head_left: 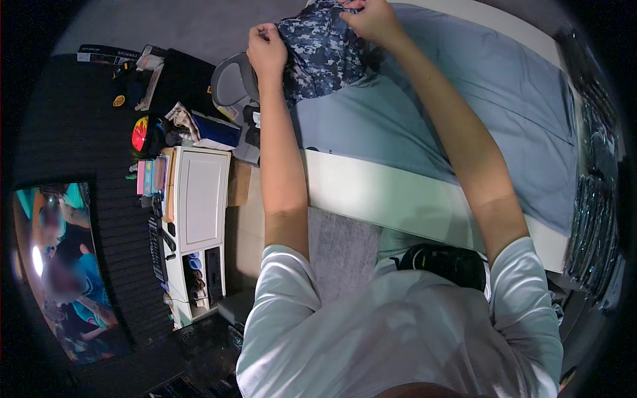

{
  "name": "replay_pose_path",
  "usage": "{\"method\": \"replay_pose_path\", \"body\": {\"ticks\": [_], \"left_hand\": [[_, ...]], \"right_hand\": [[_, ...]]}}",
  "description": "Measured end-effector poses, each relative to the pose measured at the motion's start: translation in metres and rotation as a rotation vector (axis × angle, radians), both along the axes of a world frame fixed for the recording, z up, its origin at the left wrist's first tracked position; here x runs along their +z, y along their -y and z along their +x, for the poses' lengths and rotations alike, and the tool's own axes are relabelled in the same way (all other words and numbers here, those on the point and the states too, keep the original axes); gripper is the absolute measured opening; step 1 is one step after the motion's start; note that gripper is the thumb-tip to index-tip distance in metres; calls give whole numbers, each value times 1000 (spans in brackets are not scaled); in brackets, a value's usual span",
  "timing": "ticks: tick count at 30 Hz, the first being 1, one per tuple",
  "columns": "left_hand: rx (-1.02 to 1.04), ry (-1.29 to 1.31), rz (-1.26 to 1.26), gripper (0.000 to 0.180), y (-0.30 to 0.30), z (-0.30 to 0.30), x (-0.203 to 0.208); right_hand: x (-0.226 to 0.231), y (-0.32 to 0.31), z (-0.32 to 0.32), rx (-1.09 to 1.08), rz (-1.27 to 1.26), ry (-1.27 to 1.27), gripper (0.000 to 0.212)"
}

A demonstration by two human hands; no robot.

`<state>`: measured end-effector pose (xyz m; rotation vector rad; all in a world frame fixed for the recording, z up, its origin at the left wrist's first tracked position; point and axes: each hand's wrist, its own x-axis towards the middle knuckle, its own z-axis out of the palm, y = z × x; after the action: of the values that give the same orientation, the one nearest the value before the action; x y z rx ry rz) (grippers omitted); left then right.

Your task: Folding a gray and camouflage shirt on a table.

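Note:
A dark blue and grey camouflage-patterned cloth (323, 54) lies at the far end of the bed, over a grey-blue bed sheet (491, 86). My left hand (267, 52) is closed on its left edge, fingers pinched together. At its upper right, my right hand (371, 20) pinches the same cloth near the top of the view. The cloth is spread between both hands and looks rumpled. Its far edge runs out of the picture, so I cannot tell what kind of item it is. Both arms stretch forward over the bed.
A white bed edge (391, 189) runs in front of me. On the left stand a white cabinet (201, 199), a grey bin-like container (232, 83) and a blue box (215, 130). A screen (73, 265) hangs on the dark slatted wall. Dark hanging plastic (590, 219) lines the right.

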<state>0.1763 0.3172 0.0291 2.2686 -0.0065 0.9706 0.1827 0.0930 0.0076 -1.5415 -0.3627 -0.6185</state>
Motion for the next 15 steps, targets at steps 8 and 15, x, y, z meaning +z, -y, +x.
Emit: {"method": "replay_pose_path", "body": {"ticks": [8, 15], "left_hand": [[-91, -2, -179, 27, -26, 18, -13], [-440, -293, -360, 46, -29, 19, -28]], "right_hand": [[27, 1, -16, 70, -28, -84, 18], [66, -2, -42, 199, -46, -62, 24]]}}
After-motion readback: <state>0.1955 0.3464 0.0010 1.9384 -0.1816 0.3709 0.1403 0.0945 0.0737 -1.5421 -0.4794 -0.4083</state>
